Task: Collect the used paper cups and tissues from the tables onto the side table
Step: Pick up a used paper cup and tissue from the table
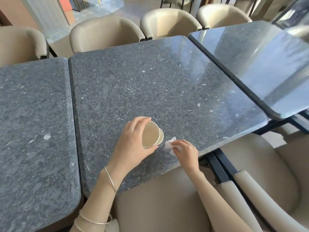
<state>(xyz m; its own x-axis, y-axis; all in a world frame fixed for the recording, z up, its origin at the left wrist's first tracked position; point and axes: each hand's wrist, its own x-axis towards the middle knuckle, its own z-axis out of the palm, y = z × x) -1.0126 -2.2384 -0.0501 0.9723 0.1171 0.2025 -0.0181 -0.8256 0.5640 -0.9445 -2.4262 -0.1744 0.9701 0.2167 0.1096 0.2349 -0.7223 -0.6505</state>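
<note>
Two paper cups [151, 134], one nested in the other and tipped with their mouths toward the camera, are held in the left hand [132, 144], whose fingers and thumb curl round the outer wall. Whether they touch the middle table [150, 77] or are just lifted off it I cannot tell. The right hand [185, 152] pinches a crumpled white tissue [169, 142] between thumb and fingertips, just beside the cups and near the table's front edge. No further cup or tissue shows on this top, on the left table [33, 114] or on the glossy right table [260, 64], so the gathering here looks about done. The carry and the setting down are left. No side table can be picked out, so the way there is a guess. With both hands full, nothing more can be taken up on this trip. The three tops sit side by side with narrow seams between their rounded corners. Beige chairs [103, 32] line the far side. A near chair [158, 206] sits tucked under the front edge, right below the forearms, with dark table legs just to its right. The freest way out seems to be up and back over that chair.
</note>
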